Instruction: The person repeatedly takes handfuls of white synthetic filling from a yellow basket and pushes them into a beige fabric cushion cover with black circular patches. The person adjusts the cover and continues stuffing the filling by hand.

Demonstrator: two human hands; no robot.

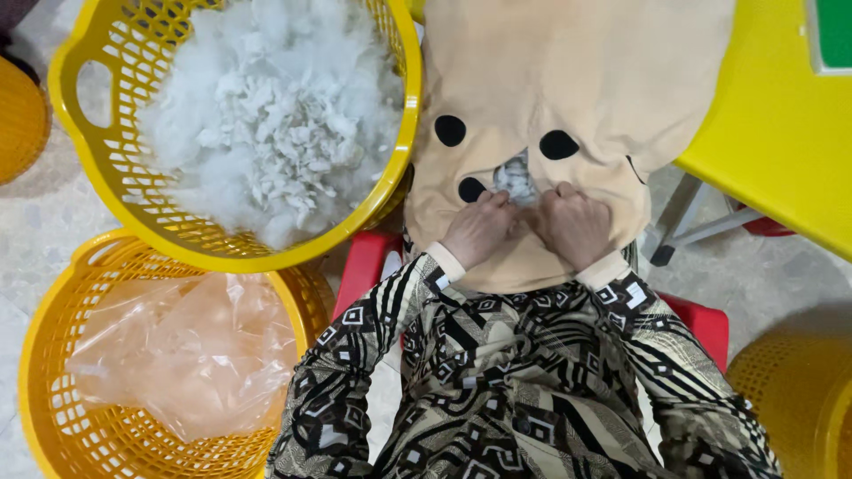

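Both hands sit at a small opening in a tan plush toy skin (532,80) that lies across the person's lap and drapes up toward the yellow bench (772,133). The left hand (479,229) has its grip pressed together on the fabric edge at the left of the opening, and the right hand (575,226) is curled in a fist on the right edge. Between them a tuft of white fibre stuffing (513,177) shows through the gap, near the black felt patches (557,145) of the toy's face.

The opening looks narrow, so a hard push could, I judge, strain its seam or tear the fabric beside the patches. Stuffing packed only near the mouth may clump there and leave the far parts of the skin flat. Loose fibre can also slip out past the knuckles onto the patterned sleeves (373,355) or the floor.

The supply sits at the person's left: a yellow basket (89,160) heaped with white stuffing (266,115), leaning on a second yellow basket (35,372) that holds a crumpled clear plastic bag (177,346). A careless reach could tip the upper one.
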